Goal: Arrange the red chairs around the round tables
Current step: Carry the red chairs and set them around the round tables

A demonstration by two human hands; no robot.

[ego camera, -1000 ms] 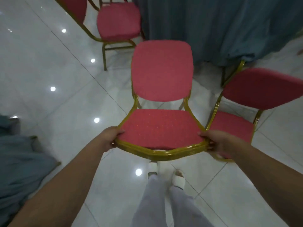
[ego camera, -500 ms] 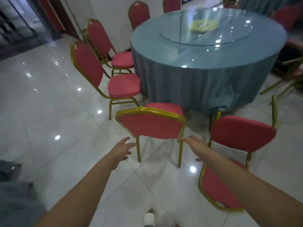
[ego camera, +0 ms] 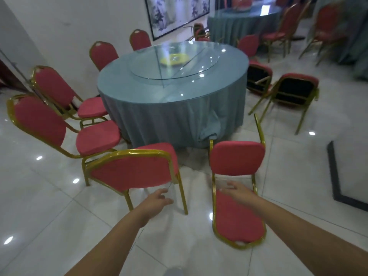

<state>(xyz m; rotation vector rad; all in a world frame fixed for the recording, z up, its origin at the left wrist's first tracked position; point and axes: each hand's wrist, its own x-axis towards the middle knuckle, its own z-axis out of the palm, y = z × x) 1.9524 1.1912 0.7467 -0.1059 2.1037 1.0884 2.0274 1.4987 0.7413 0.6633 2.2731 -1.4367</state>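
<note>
A round table (ego camera: 171, 108) draped in blue cloth carries a glass turntable. A red chair with a gold frame (ego camera: 133, 170) stands upright at its near side, back toward me. To its right a second red chair (ego camera: 237, 158) lies tipped on the floor, its seat nearest me. My left hand (ego camera: 157, 200) hovers open just below the upright chair's back, holding nothing. My right hand (ego camera: 237, 191) is open above the tipped chair's seat, apart from it. Several more red chairs (ego camera: 39, 120) line the table's left side.
Two overturned chairs (ego camera: 292, 90) lie right of the table, legs out. A second blue table (ego camera: 243, 22) with chairs stands at the back right. A dark-edged panel (ego camera: 334, 176) lies on the white tiled floor at right. A wall with a framed picture (ego camera: 175, 12) is behind.
Both hands let go of the chair's seat frame; it now stands upright at the table. My right hand has moved over the tipped chair. The view has lifted toward the table.
</note>
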